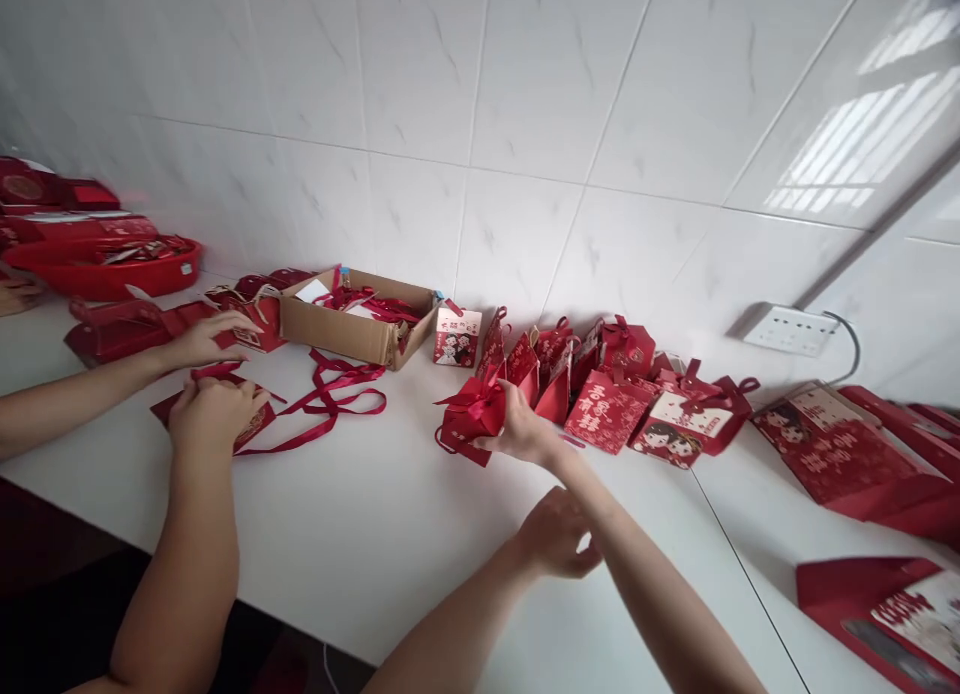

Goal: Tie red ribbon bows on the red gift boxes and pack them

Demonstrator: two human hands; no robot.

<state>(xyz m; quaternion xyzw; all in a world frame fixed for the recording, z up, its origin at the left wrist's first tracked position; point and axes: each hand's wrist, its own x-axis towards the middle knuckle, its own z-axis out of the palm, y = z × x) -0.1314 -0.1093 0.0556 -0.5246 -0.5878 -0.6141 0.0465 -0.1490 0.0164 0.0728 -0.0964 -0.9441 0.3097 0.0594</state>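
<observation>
Soft, moderately bright light leaves faint shadows on the white desk (375, 554), striped glare shines at the upper right of the tiled wall (540, 84), corners darken, and the edges look stretched, with the lower-right red carton (836, 589) slightly blurred.

The gift box (466, 424) near frame centre is red, the carton (334, 332) left of centre brown, and the wall tiles (555, 84) up top white (grey-veined).

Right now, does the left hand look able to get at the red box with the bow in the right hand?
Probably yes: nothing appears to stand between the left hand and the red box, though the right forearm crosses close by and may crowd the move.
</observation>
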